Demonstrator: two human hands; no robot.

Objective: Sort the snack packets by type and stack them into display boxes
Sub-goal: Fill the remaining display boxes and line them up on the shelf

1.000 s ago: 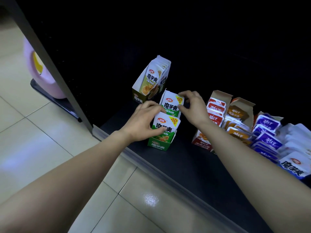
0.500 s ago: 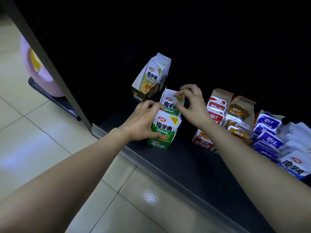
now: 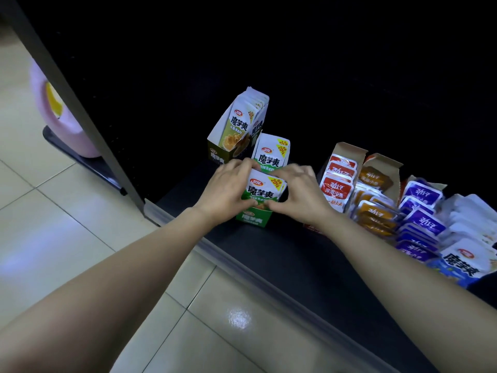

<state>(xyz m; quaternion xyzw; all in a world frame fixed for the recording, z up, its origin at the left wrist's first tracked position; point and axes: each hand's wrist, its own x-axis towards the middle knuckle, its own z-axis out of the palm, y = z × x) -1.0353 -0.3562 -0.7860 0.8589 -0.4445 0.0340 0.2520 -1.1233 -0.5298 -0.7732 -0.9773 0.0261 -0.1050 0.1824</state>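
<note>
While the left hand (image 3: 228,192) cupped one side of the green packets (image 3: 265,191) and the right hand (image 3: 298,192) cupped the other, both were curled and pressed inward against the stack, fingers behind and thumbs in front. The grip looked meant to square the packets and seat them upright in the green box (image 3: 252,218), which stood near the front edge of the dark shelf (image 3: 295,251). One more green packet (image 3: 271,154) rose just behind the hands; whether it sat in the same box could not be told.

Behind and to the left, an olive box (image 3: 219,154) leaned back, its packets fanned at the top. To the right stood a row already sorted by colour: a red box (image 3: 340,179), an orange box (image 3: 376,195) and purple packets (image 3: 422,211), each tilted back so the faces showed. Farther right lay white and blue packets (image 3: 462,265) in a looser heap, probably yet to be sorted.

The packets were flat, glossy foil pouches with crimped edges, likely slippery and prone to splay. The boxes were thin card with cut-away fronts, light enough to tip if pushed. Pale tiles (image 3: 80,238) shone below the shelf.
</note>
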